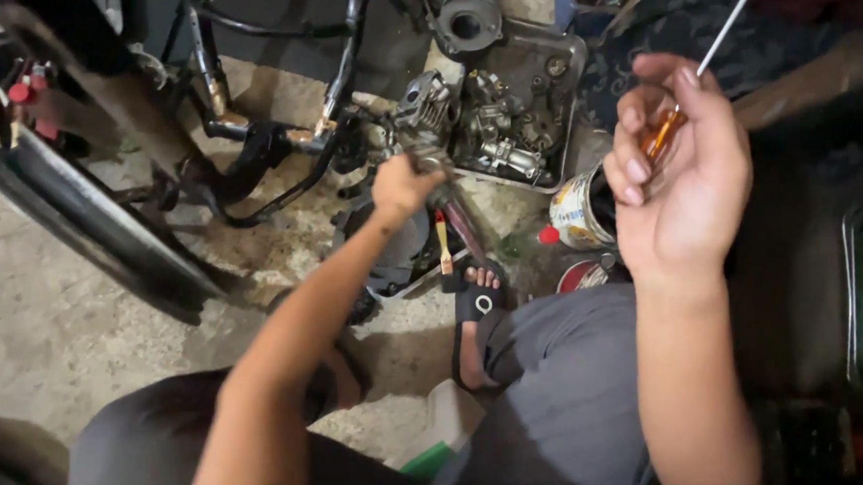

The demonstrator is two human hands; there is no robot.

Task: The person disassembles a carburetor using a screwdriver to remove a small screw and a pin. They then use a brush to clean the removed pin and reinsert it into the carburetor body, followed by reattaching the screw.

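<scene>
Your right hand [682, 172] is nearest the lens, raised palm-up, its fingers curled loosely around one screwdriver [687, 92]. Only a strip of the amber handle shows between thumb and fingers; the thin metal shaft runs up and right and is cut off by the top edge, so you cannot see the tip.

Your left hand [403, 186] reaches farther out and is closed around one grey engine part [426, 113] at the frame [276, 152] of the motorcycle. The fingers wrap over it, so where the hand meets the metal is hidden, and the part itself is blurred.

Just right of that part lies one metal tray [565, 60] on the floor, full of small greasy pieces; they run together, so a count is not possible. One round housing [468, 19] sits at the tray's upper end, partly cut off.

One tyre [82, 234] curves across the left side, its upper part lost behind dark bodywork. Near your right wrist stands one can [577, 209] with a printed label, tipped toward you, half hidden by your hand. One red cap [549, 234] lies just beside it.

Below your left hand one small brush [444, 247] stands over a dark container. One sandalled foot [476, 315] shows between your knees; the other is out of sight. Both knees are in grey shorts.
</scene>
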